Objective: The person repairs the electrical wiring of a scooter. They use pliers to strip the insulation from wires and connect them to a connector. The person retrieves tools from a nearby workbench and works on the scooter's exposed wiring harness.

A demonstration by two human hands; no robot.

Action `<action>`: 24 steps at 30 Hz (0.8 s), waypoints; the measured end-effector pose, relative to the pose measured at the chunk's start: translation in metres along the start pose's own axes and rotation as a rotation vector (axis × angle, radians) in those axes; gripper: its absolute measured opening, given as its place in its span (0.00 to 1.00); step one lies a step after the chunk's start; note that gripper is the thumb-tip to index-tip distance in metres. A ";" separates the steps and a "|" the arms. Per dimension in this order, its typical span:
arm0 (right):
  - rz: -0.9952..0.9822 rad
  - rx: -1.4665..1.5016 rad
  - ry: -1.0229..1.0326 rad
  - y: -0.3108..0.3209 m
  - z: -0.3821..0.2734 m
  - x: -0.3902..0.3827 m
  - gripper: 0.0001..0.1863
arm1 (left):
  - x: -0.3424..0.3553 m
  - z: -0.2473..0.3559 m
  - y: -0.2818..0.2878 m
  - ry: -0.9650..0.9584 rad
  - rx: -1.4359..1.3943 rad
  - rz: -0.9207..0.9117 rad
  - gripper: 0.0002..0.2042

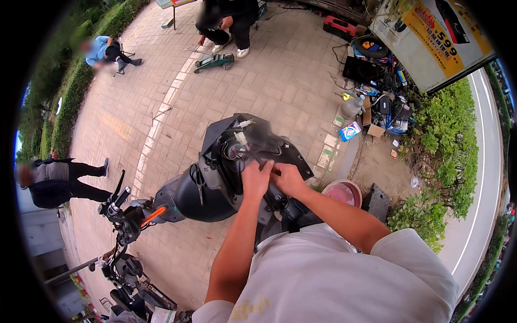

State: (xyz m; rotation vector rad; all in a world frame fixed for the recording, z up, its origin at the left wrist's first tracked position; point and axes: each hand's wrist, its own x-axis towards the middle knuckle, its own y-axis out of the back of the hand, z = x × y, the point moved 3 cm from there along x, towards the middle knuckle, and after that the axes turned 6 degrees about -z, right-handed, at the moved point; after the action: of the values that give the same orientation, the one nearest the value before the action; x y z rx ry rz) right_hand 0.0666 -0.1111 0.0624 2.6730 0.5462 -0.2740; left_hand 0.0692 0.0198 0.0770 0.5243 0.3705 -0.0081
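My left hand (257,175) and my right hand (287,176) meet over the opened body of a dark scooter (212,132), fingers closed on a dark narrow part that I cannot make out. Just above them are white plastic connectors (240,138) and a bundle of coloured wires (236,154). To the left lies the black seat (202,199), with scissors or pliers with dark handles (198,177) on it. A black cylindrical part (279,199) is below my hands.
A pink basin (347,188) stands right of the scooter; tools and boxes (385,110) lie beside bushes (447,134). A person (237,21) squats by a green floor jack (212,62). Two other people (107,51) (59,177) are on the left, near another two-wheeler (129,269).
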 end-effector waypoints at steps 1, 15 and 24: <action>-0.016 0.042 -0.045 0.000 -0.002 -0.001 0.13 | -0.005 0.008 0.003 -0.038 -0.001 0.025 0.11; -0.070 0.564 -0.156 0.005 0.015 0.002 0.06 | 0.000 0.003 -0.010 0.073 -0.479 -0.135 0.13; 0.028 0.541 -0.067 0.010 -0.010 0.006 0.06 | 0.024 0.017 0.008 0.005 -0.229 -0.173 0.17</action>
State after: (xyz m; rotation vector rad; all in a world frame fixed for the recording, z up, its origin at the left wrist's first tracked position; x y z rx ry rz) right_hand 0.0768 -0.1132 0.0729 3.1698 0.4634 -0.5714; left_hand 0.0986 0.0203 0.0865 0.2646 0.4155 -0.1303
